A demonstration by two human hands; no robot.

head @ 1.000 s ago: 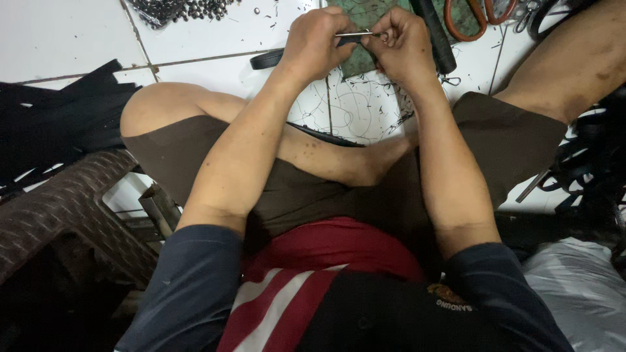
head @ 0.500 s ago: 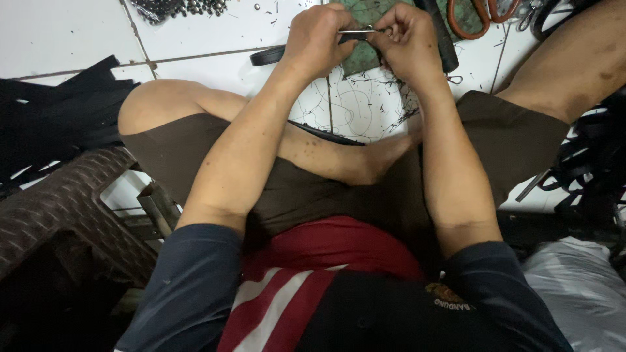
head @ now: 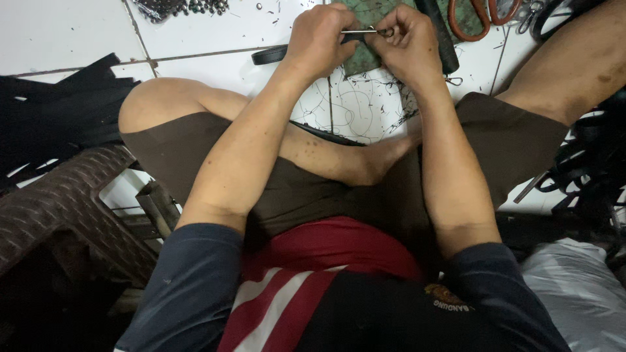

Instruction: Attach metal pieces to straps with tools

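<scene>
Left hand pinches thin metal rod, keeps it level. Right hand closed on small ring at rod tip. Both held far, over green mat, so bits drop there.

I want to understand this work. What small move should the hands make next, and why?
Probably the left hand should push the thin metal pin a little further toward the small ring pinched by the right hand. The pin's tip sits right at the ring, both hands close together.
</scene>
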